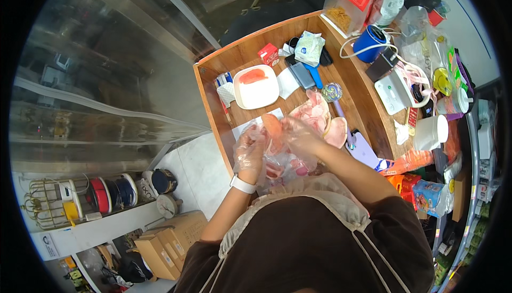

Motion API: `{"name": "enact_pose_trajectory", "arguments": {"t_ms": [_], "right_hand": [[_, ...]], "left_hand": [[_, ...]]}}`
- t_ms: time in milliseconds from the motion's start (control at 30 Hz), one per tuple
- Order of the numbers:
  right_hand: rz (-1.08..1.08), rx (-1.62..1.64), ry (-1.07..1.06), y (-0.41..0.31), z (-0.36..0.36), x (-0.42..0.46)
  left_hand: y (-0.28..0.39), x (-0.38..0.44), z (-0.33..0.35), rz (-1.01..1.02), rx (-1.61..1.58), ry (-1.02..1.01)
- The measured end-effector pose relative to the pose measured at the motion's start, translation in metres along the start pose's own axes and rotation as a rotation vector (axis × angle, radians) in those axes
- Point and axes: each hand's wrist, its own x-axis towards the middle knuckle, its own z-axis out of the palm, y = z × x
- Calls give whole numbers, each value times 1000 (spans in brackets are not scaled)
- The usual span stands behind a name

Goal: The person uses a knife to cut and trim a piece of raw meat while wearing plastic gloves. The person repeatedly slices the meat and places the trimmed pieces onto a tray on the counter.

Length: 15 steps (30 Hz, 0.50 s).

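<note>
My left hand [249, 149], in a clear plastic glove, holds a pinkish-orange citrus segment, apparently pomelo [272, 127]. At the segment's right edge is my right hand [301, 136], gloved too and blurred; its fingertips' grip is unclear. Below both hands lies a clear plastic bag [276, 160] with pink pieces in or on it. Thick pinkish peel [314, 111] rests beyond my right hand, with a rounded peel piece [337, 133] beside it. Farther off, a white square container [256, 97] holds red-orange fruit flesh [253, 76].
A raised wooden rim [252, 39] borders the desk. A tissue pack [310, 49], red box [269, 55], dark power bank [302, 75], lollipop-shaped item [332, 92] and purple phone [364, 149] lie around the work area. A blue can [370, 44] stands on the right ledge.
</note>
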Motion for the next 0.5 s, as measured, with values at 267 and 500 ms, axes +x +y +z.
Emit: {"name": "enact_pose_trajectory", "arguments": {"t_ms": [267, 500], "right_hand": [[146, -1048, 223, 27, -45, 173], [-67, -1435, 203, 106, -34, 256]], "left_hand": [[-28, 20, -28, -107, -289, 195], [-38, 32, -44, -356, -397, 314]]}}
